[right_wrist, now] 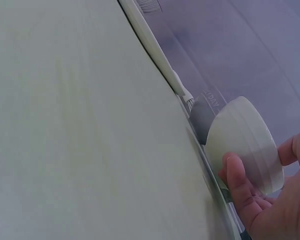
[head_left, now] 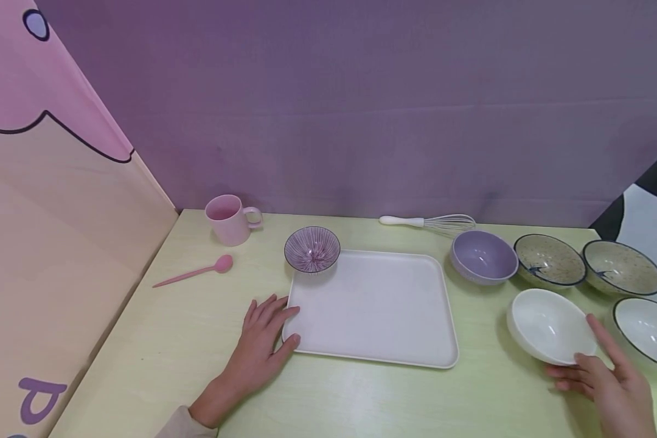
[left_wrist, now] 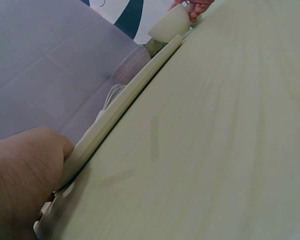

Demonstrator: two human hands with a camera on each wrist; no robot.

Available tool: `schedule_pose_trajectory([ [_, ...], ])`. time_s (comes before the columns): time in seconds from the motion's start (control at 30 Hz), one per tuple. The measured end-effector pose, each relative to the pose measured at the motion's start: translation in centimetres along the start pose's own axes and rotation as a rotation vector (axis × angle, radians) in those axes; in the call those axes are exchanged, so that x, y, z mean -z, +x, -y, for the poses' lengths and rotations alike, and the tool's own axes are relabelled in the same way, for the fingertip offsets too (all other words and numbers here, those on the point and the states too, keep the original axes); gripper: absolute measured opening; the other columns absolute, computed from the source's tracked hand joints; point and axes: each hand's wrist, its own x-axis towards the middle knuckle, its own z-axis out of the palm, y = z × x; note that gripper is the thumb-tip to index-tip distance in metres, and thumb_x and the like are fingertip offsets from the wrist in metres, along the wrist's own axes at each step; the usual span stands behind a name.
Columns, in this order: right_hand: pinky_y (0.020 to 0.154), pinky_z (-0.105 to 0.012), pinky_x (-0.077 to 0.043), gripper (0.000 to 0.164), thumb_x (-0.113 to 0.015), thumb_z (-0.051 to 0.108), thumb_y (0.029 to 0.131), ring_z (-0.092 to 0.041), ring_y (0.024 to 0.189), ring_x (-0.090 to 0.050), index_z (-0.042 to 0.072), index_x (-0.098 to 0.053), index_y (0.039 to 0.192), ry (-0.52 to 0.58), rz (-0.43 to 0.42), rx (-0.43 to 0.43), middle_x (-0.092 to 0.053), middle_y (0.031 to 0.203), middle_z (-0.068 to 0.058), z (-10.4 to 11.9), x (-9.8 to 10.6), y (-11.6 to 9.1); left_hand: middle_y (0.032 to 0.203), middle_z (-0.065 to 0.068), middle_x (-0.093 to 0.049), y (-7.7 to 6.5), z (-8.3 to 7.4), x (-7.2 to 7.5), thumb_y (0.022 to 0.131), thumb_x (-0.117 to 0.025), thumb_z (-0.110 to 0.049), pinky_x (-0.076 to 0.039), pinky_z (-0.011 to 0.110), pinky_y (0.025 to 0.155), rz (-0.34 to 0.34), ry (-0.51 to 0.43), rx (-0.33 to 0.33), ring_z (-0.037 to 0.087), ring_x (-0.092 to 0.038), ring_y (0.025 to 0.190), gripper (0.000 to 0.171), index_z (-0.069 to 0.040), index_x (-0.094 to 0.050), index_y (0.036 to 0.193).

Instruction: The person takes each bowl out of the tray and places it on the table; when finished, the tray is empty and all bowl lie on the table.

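In the head view my right hand grips a plain white bowl by its near right side, thumb at the rim and fingers beneath. The bowl tilts toward the left; its smooth outer wall shows in the right wrist view. My left hand rests at the left edge of a white rectangular tray, with its fingers spread and fingertips over the rim. A purple-striped bowl overlaps the tray's far left corner. Just beyond the white bowl is a plain purple bowl.
Two speckled bowls and a dark-rimmed white bowl stand at the right. A whisk lies along the back edge. At the left are a pink mug and a pink spoon. A purple curtain hangs behind.
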Motion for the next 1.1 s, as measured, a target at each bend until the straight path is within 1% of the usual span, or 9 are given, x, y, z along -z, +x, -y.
schedule_pose_trajectory([
  [0.1, 0.063, -0.029, -0.068, 0.077, -0.036, -0.009, 0.113, -0.02, 0.071, -0.083, 0.034, -0.03, 0.177, -0.02, -0.032, -0.019, -0.082, 0.08, -0.011, 0.0, 0.5, 0.1, 0.159, 0.023, -0.057, 0.0, 0.0, -0.1, 0.104, -0.072, -0.027, -0.014, 0.073, 0.133, 0.001, -0.006, 0.001, 0.049, -0.041, 0.157, 0.048, -0.006, -0.068, 0.147],
  [0.2, 0.064, -0.029, -0.068, 0.077, -0.035, -0.008, 0.113, -0.019, 0.07, -0.083, 0.032, -0.025, 0.178, -0.019, -0.047, -0.024, -0.082, 0.083, -0.006, 0.0, 0.9, 0.2, 0.16, 0.022, -0.057, 0.0, 0.1, -0.1, 0.104, -0.072, -0.027, -0.014, 0.073, 0.133, 0.002, -0.006, 0.002, 0.048, -0.041, 0.158, 0.048, -0.006, -0.068, 0.147],
  [0.37, 0.064, -0.03, -0.069, 0.076, -0.036, -0.007, 0.114, -0.018, 0.069, -0.082, 0.033, -0.024, 0.178, -0.034, -0.083, -0.04, -0.078, 0.092, 0.011, 0.3, 1.0, 0.4, 0.16, 0.022, -0.057, -0.1, 0.0, 0.0, 0.104, -0.072, -0.027, -0.014, 0.074, 0.133, 0.002, -0.005, 0.001, 0.048, -0.041, 0.158, 0.048, -0.006, -0.068, 0.147],
  [0.43, 0.064, -0.03, -0.069, 0.075, -0.038, -0.005, 0.114, -0.018, 0.069, -0.082, 0.032, -0.025, 0.178, -0.051, -0.111, -0.05, -0.073, 0.097, 0.02, 0.4, 0.9, 0.5, 0.16, 0.022, -0.057, 0.0, 0.0, 0.0, 0.104, -0.072, -0.027, -0.015, 0.074, 0.133, 0.0, -0.002, -0.002, 0.048, -0.041, 0.158, 0.048, -0.006, -0.068, 0.147],
  [0.5, 0.065, -0.03, -0.069, 0.075, -0.039, -0.004, 0.114, -0.017, 0.07, -0.082, 0.032, -0.024, 0.178, -0.066, -0.135, -0.06, -0.068, 0.096, 0.024, 0.6, 0.8, 0.6, 0.159, 0.022, -0.057, 0.0, 0.0, 0.0, 0.104, -0.072, -0.027, -0.015, 0.074, 0.132, -0.005, 0.0, -0.007, 0.049, -0.042, 0.157, 0.048, -0.006, -0.068, 0.147],
  [0.6, 0.064, -0.03, -0.069, 0.075, -0.038, -0.003, 0.114, -0.016, 0.069, -0.082, 0.03, -0.019, 0.179, -0.071, -0.152, -0.079, -0.072, 0.094, 0.02, 0.9, 0.7, 0.8, 0.158, 0.023, -0.058, 0.0, -0.1, 0.0, 0.103, -0.072, -0.027, -0.016, 0.075, 0.132, -0.011, 0.002, -0.012, 0.049, -0.043, 0.156, 0.048, -0.006, -0.068, 0.147],
  [0.73, 0.063, -0.031, -0.069, 0.075, -0.036, -0.003, 0.114, -0.017, 0.068, -0.082, 0.029, -0.015, 0.179, -0.069, -0.168, -0.103, -0.077, 0.086, 0.009, 1.1, 0.8, 1.0, 0.157, 0.023, -0.059, 0.0, -0.1, 0.0, 0.103, -0.073, -0.026, -0.016, 0.075, 0.131, -0.014, 0.0, -0.012, 0.05, -0.043, 0.156, 0.048, -0.005, -0.069, 0.146],
  [0.93, 0.063, -0.034, -0.069, 0.075, -0.036, -0.002, 0.114, -0.019, 0.068, -0.082, 0.029, -0.016, 0.179, -0.07, -0.19, -0.098, -0.073, 0.089, 0.015, 1.0, 1.5, 1.5, 0.158, 0.023, -0.058, 0.0, -0.2, 0.0, 0.103, -0.072, -0.026, -0.016, 0.073, 0.132, -0.008, 0.005, -0.005, 0.049, -0.043, 0.157, 0.048, -0.005, -0.069, 0.146],
  [1.1, 0.063, -0.034, -0.069, 0.074, -0.036, -0.003, 0.114, -0.02, 0.067, -0.082, 0.03, -0.019, 0.179, -0.058, -0.203, -0.088, -0.07, 0.092, 0.018, 0.8, 1.9, 1.9, 0.158, 0.023, -0.058, 0.0, -0.1, 0.0, 0.104, -0.072, -0.026, -0.015, 0.073, 0.133, -0.009, 0.001, -0.006, 0.049, -0.042, 0.157, 0.048, -0.005, -0.069, 0.146],
])
